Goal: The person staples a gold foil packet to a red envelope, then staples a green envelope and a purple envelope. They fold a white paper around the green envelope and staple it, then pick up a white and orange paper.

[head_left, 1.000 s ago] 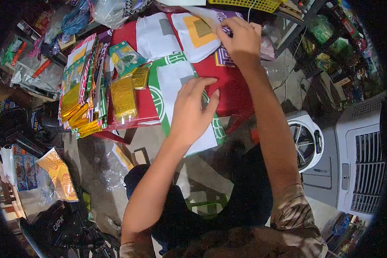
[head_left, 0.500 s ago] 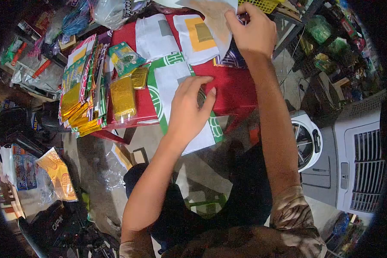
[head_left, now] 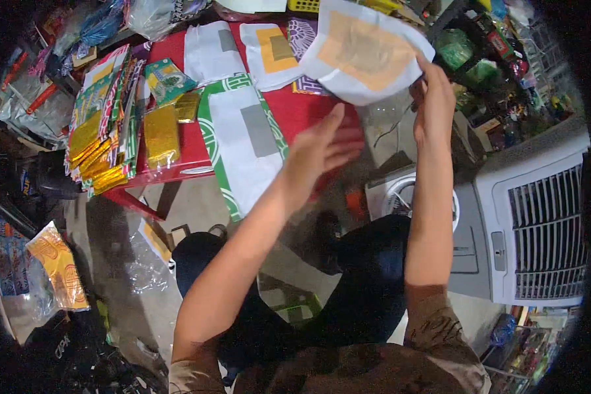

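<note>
My right hand [head_left: 435, 98] pinches the lower right edge of a white paper sheet with an orange square [head_left: 368, 49], raised above the table's right side. The sheet is bent and slightly blurred. With fingers apart and nothing in it, my left hand [head_left: 325, 148] hovers over the front right of the red table [head_left: 308, 111]. Beside that hand lies a white paper sheet with a grey square [head_left: 233, 148], on top of a green and white patterned sheet [head_left: 210, 125]. Behind these are another white sheet with a grey square [head_left: 207, 62] and a white sheet with an orange square [head_left: 259, 72].
A pile of colourful paper packets [head_left: 105, 111] stands at the table's left, beside gold foil packets [head_left: 161, 134] and a green packet [head_left: 167, 80]. Purple patterned paper [head_left: 302, 39] lies at the back. A white fan [head_left: 397, 197] and a grey air cooler [head_left: 532, 223] stand on the right.
My right hand has drawn the orange-square sheet up and to the right, off the back of the table. My left hand has moved right, away from the grey-square sheet. The view has shifted.
</note>
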Available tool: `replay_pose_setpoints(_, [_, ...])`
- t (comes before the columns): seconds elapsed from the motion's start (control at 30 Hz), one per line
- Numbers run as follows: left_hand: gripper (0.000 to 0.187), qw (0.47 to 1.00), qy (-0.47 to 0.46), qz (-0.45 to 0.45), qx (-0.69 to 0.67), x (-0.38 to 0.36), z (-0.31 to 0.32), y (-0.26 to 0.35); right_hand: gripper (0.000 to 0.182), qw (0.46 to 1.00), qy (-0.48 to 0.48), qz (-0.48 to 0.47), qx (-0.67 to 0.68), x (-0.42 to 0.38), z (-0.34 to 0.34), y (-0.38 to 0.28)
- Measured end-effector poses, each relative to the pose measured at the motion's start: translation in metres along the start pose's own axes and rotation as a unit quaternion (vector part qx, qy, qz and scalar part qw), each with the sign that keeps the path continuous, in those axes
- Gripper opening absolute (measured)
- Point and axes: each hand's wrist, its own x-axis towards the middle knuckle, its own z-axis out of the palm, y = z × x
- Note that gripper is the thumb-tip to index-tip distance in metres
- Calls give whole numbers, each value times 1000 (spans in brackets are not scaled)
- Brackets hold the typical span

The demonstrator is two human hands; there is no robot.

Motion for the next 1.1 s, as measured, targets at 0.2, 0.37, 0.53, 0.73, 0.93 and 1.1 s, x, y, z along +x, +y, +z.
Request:
replay_pose_setpoints(0.2, [54, 987, 106, 19, -120, 17, 25, -32, 17, 993, -28, 33, -110, -54, -57, 20])
replay_pose_setpoints(0.37, [47, 993, 13, 68, -92, 23, -5, -48, 23, 985, -55, 123, -105, -91, -80, 23])
replay_pose_setpoints(0.53, [45, 997, 43, 14, -58, 13, -4, -43, 45, 957, -56, 279, -53, -97, -85, 21])
replay_pose_setpoints(0.73, [46, 992, 120, -17, -27, 5, 5, -21, 30, 980, -98, 166, -43, -99, -70, 16])
replay_pose_setpoints(0.93, [47, 979, 181, 60, -68, -13, -1, 18, 27, 980, -147, 43, -124, -80, -36, 11])
replay_pose_setpoints(1.1, [51, 977, 148, 107, -113, -24, -20, 31, 27, 956, -224, 34, -184, -57, -23, 57])
